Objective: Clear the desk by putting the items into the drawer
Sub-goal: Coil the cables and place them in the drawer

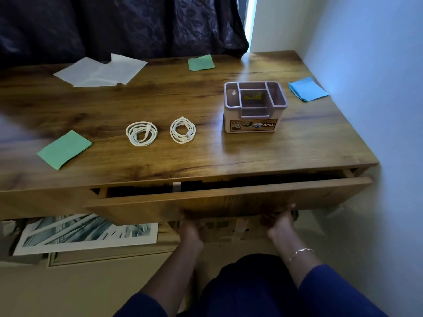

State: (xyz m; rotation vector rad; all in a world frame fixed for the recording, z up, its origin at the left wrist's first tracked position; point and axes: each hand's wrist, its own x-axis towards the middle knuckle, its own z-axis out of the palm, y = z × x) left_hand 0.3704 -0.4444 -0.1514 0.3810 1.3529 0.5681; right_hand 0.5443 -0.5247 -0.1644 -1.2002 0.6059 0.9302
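While left hand (191,228), right hand (280,221) grip drawer (229,199), organizer (254,124) beyond

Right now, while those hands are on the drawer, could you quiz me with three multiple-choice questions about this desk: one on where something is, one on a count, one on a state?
1. Where is the blue paper?
A) on the floor
B) right of the organizer
C) on a chair

2. How many coiled white cables lie on the desk?
A) one
B) two
C) four

3. What state is the drawer in?
A) fully shut
B) lifted out
C) partly open

Answers:
1 B: it lies on the desk's right side, past the organizer.
2 B: two coils lie side by side, apart.
3 C: a dark gap shows behind its front, whose lower edge the left hand and right hand grip.
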